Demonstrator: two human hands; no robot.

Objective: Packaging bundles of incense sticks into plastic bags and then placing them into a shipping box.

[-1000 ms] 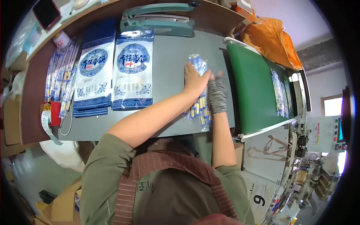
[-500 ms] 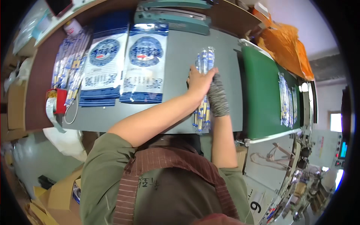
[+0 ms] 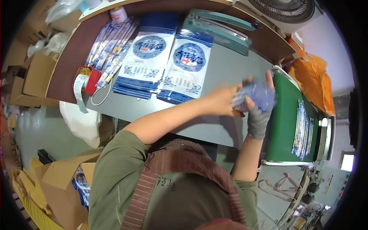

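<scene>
Above the right part of the grey table, my two hands hold a bundle of chopsticks in clear wrapping. The bundle is tilted end-on and smeared by motion. My left hand is closed around its left side. My right hand, in a grey knitted wrist cover, grips it from the right and below, one finger pointing up. Left of the hands lie two stacks of flat blue-and-white bags, a left stack and a right stack. Part of each hand's grip is hidden by the bundle.
A green-topped surface at the right bears a row of wrapped chopsticks. More chopsticks lie at far left, near a red tape dispenser. A teal bag sealer stands behind the bags. An open carton is at lower left.
The bundle has gone from upright along the table to tilted end-on, lifted and moved rightward with both hands. The whole view has also shifted and turned.
</scene>
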